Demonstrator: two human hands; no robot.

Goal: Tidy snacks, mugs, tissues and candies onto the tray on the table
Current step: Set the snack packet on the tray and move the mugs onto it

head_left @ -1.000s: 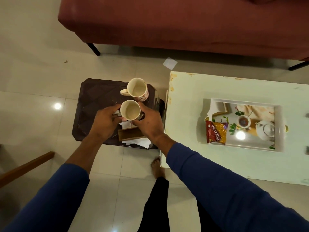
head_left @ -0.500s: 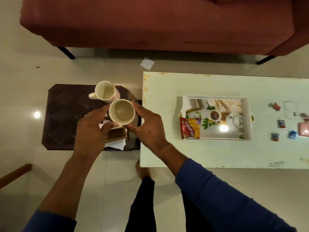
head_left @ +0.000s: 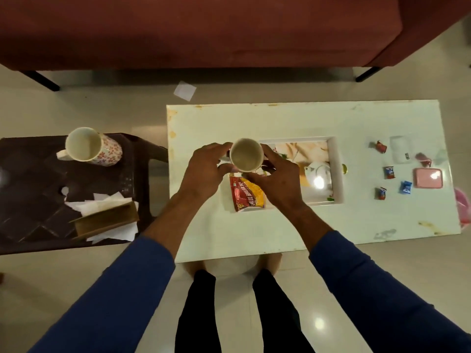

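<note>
A cream mug (head_left: 246, 155), upright with its open mouth facing up, is clasped between the left hand (head_left: 204, 171) and right hand (head_left: 277, 180) above the tray's (head_left: 337, 171) left end. Under it lies a red-yellow snack packet (head_left: 246, 194), long axis running toward the tabletop's (head_left: 204, 128) near edge

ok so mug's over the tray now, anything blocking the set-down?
Partly. The mug, held by the left hand and right hand, hangs above the tray's left end, where the snack packet lies just nearer the person. The far-left corner under the mug is hidden; the tray's right part looks bare.
</note>
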